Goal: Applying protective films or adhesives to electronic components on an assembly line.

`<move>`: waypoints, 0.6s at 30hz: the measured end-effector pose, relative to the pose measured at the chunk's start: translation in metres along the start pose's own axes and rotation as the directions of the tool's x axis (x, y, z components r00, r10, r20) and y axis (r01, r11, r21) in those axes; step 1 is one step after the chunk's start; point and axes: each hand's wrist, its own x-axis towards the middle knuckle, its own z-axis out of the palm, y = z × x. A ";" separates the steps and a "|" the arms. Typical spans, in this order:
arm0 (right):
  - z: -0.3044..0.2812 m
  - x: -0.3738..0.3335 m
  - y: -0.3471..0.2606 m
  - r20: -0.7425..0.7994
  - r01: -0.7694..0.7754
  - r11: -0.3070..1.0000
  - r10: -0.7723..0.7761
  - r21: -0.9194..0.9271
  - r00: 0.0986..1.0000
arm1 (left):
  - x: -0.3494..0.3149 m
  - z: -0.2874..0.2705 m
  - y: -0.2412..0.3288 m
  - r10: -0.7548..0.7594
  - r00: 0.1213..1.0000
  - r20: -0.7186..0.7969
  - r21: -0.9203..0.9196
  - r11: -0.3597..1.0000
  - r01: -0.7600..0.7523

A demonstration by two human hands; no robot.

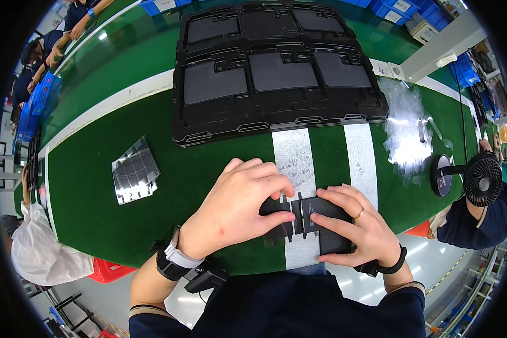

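Observation:
A flat black rectangular pack (335, 239) lies on the green mat in front of me, across a pale strip of tape. My right hand (357, 228) holds it down, thumb at the near edge and fingers spread over the top and far edge. Just left of the pack, my left hand (245, 197) pinches a dark film strip (290, 222) between thumb and index finger. Narrow black tabs and a thin white line show along this strip. The left palm and fingers hide part of it.
Beyond my hands stands a stack of black moulded trays (281, 73) with dark rectangular pieces in its pockets. Glossy film sheets (135, 172) lie left, clear film pieces (405, 129) right. A small black fan (481, 177) stands at the right edge. Other people sit around the table.

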 end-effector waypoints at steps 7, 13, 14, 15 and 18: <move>-0.009 0.007 -0.002 -0.100 0.009 0.998 -0.015 -0.066 0.995 | 0.002 -0.001 0.003 -0.022 0.988 -0.152 -0.123 0.992 0.004; -0.029 0.060 -0.019 -0.427 0.126 0.982 -0.175 -0.141 0.887 | -0.010 -0.002 -0.010 -0.033 0.993 -0.112 -0.799 0.597 -0.070; -0.023 0.069 -0.018 -0.414 0.124 0.982 -0.173 -0.142 0.894 | -0.011 -0.001 -0.006 -0.155 0.973 -0.173 -0.795 0.604 -0.045; -0.016 0.076 -0.014 -0.403 0.113 0.983 -0.164 -0.147 0.900 | -0.007 0.001 -0.001 -0.266 0.937 -0.226 -0.796 0.605 -0.020; -0.001 0.093 -0.001 -0.442 0.104 0.972 0.000 0.210 0.897 | -0.001 0.000 -0.006 -0.324 0.866 -0.380 -0.672 0.740 -0.018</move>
